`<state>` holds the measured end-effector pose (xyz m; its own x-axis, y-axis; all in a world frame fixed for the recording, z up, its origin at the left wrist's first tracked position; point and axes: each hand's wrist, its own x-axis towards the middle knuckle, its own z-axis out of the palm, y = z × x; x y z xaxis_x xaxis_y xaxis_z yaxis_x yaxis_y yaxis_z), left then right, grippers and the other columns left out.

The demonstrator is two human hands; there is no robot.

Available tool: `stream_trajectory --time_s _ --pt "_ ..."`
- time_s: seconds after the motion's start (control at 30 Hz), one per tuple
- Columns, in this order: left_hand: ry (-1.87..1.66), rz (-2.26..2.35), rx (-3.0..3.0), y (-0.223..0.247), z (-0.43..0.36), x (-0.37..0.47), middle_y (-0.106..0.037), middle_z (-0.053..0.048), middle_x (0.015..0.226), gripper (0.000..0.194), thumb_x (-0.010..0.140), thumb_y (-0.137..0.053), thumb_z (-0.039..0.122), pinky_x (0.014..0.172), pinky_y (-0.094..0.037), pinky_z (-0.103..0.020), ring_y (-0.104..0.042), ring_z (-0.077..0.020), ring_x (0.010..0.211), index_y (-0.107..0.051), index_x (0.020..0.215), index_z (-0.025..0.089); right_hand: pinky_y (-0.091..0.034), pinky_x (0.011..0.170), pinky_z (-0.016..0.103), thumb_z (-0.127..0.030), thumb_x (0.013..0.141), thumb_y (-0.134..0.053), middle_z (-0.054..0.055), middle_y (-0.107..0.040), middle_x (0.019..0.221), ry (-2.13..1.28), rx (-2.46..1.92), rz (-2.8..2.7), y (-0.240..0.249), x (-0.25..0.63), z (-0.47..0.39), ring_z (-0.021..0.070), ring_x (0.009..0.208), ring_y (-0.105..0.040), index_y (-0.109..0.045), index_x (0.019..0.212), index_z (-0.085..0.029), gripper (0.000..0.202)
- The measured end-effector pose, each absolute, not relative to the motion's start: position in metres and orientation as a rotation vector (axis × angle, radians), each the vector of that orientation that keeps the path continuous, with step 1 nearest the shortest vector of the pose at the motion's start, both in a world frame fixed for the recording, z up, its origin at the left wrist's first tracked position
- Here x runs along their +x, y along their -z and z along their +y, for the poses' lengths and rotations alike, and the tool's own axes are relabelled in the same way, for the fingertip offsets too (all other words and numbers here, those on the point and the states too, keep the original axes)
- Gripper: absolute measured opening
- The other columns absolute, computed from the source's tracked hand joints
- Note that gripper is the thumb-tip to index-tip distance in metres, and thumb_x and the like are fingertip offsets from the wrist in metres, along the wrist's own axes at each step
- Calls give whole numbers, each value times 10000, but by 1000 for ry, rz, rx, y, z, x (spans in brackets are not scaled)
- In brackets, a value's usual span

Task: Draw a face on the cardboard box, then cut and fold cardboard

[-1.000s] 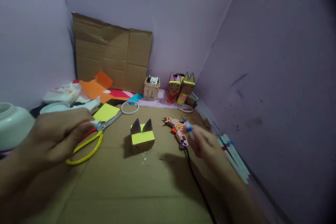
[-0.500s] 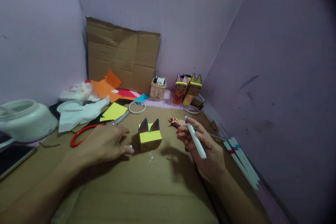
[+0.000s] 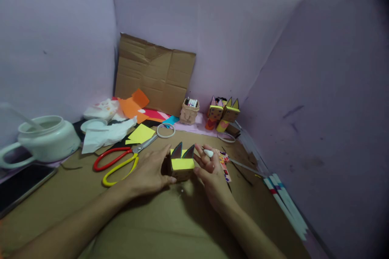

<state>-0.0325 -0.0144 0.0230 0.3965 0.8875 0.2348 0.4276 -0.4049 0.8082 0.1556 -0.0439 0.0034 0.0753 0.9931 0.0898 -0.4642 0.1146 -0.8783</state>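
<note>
A small brown cardboard box (image 3: 182,164) with a yellow top and two dark pointed ears sits on the cardboard sheet in front of me. My left hand (image 3: 151,171) grips its left side, thumb at the lower front corner. On the right side, my right hand (image 3: 212,172) has its thumb and fingertips against the box. A white marker (image 3: 208,153) is tucked between that hand's fingers, and only one end of it shows. Left of my left hand lie scissors (image 3: 116,162) with one red and one yellow handle.
Patterned paper scraps (image 3: 225,162) lie right of my right hand. Several markers (image 3: 285,202) line the right edge. Two eared cardboard figures (image 3: 228,114) and a marker holder (image 3: 189,112) stand behind. At left are a white pot (image 3: 50,139) and a phone (image 3: 26,186).
Both hands have moved in to the box and now hold its two sides. The marker has tilted, mostly hidden in my right hand. The view has shifted, uncovering the scissors' handles.
</note>
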Motion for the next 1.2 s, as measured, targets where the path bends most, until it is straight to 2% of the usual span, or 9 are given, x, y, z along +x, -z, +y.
stream_trajectory --time_s 0.13,0.23,0.33,0.53,0.7,0.9,1.07,1.13,1.2 --pt "-888 994 1844 -30 -17 -33 -612 -101 1245 712 674 -729 333 915 -461 -460 -587 -344 1092 -472 1333 251 -436 938 371 -213 639 -785 70 -528 1361 -1233 -734 -925 -5 163 -47 223 1177 -559 -429 1128 -298 610" --pt "-845 788 1618 -31 -21 -32 -641 -101 1191 657 708 -715 363 853 -496 -422 -619 -321 1025 -492 1308 217 -411 982 373 -267 647 -804 63 -533 1349 -1184 -712 -993 -6 169 -53 223 1252 -490 -443 1154 -304 623" --pt "-793 629 1460 -28 -25 -28 -637 -111 1199 663 721 -719 372 852 -498 -402 -612 -313 1043 -478 1311 187 -402 1004 388 -295 626 -827 51 -486 1386 -1255 -679 -1031 -7 172 -58 238 1294 -439 -436 1185 -319 682" --pt "-787 583 1422 -17 -26 -23 -614 -116 1231 654 747 -698 423 914 -468 -408 -583 -305 1097 -462 1306 179 -439 946 399 -273 592 -833 39 -560 1198 -1388 -698 -970 -8 170 -61 248 1080 -586 -427 1196 -300 729" --pt "-801 431 1353 -13 -27 -18 -542 -130 1318 749 711 -747 378 974 -439 -445 -540 -309 1168 -381 1338 191 -437 931 383 -235 565 -833 30 -581 1129 -1412 -673 -876 -11 163 -63 237 1047 -586 -441 1152 -288 708" --pt "-838 473 1306 -15 -33 -10 -582 -135 1271 695 683 -764 330 971 -441 -436 -552 -312 1154 -437 1274 166 -456 896 362 -237 574 -822 25 -624 1095 -1404 -664 -889 -10 162 -64 222 997 -612 -440 1152 -280 694" --pt "-876 545 1271 -17 -38 -9 -595 -129 1260 674 666 -760 316 945 -452 -419 -559 -310 1141 -455 1247 161 -452 918 388 -336 598 -826 52 -651 1146 -1153 -775 -986 -3 167 -59 250 1087 -599 -492 1136 -259 638" --pt "-888 563 1254 -17 -39 -9 -606 -129 1245 660 662 -757 309 940 -454 -411 -559 -307 1144 -466 1234 156 -437 934 379 -381 673 -784 47 -663 1154 -999 -807 -961 -6 172 -57 227 1107 -594 -505 1100 -260 524" --pt "-900 584 1228 -16 -40 -8 -612 -134 1236 643 659 -750 309 945 -452 -415 -553 -310 1156 -476 1219 149 -462 868 363 -447 760 -701 34 -706 1063 -875 -834 -881 -12 176 -58 199 980 -650 -523 1064 -257 400"
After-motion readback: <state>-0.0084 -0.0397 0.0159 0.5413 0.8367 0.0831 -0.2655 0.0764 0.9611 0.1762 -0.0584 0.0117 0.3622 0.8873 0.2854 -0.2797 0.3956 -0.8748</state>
